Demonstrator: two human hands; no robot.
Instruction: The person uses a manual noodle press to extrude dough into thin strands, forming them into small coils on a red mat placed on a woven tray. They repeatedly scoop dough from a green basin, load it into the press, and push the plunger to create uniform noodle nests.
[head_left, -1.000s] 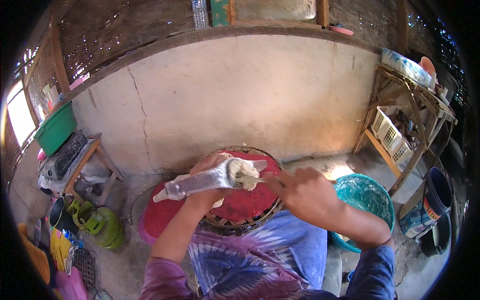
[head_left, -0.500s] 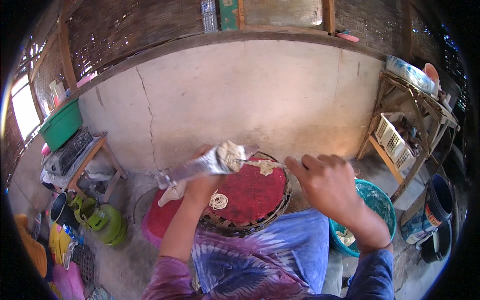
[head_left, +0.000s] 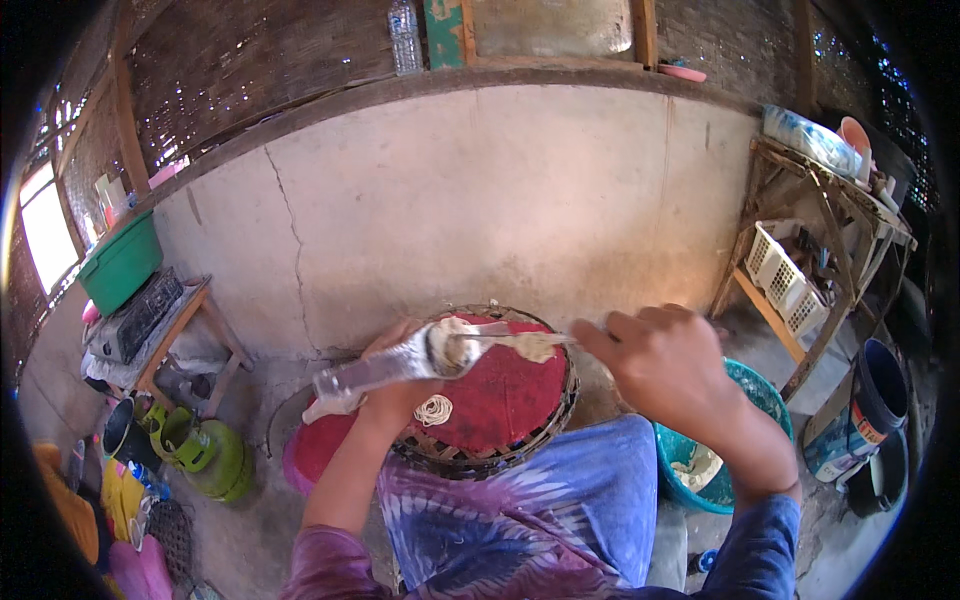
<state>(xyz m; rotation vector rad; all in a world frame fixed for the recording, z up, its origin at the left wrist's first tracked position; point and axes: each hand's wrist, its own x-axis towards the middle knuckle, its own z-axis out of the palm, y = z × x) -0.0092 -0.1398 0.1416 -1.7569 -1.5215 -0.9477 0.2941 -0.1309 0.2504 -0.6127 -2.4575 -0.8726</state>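
My left hand (head_left: 398,395) is closed around a shiny metal hand press (head_left: 375,372) with handles sticking out to the left. Pale dough (head_left: 450,343) fills its mouth. In my right hand (head_left: 660,355) is a thin metal utensil, its fingers closed on the handle end; whether it is a spoon or a knife I cannot tell. The utensil's far end reaches the dough in the press. A soft lump of dough (head_left: 536,347) clings along the utensil. Below lies a round woven tray (head_left: 470,462) covered in red, with a coil of pale dough strands (head_left: 433,410) on it.
A teal basin (head_left: 775,400) with more dough (head_left: 700,468) stands by my right knee. Dark buckets (head_left: 880,385) and a wooden rack (head_left: 850,215) are at the right. At the left are a green gas cylinder (head_left: 215,460) and a low bench (head_left: 185,320). A cracked wall rises ahead.
The utensil has pushed against the dough in the press mouth, and that dough's mound looks flatter. My right hand has shifted slightly down and right. The press remains in my left hand.
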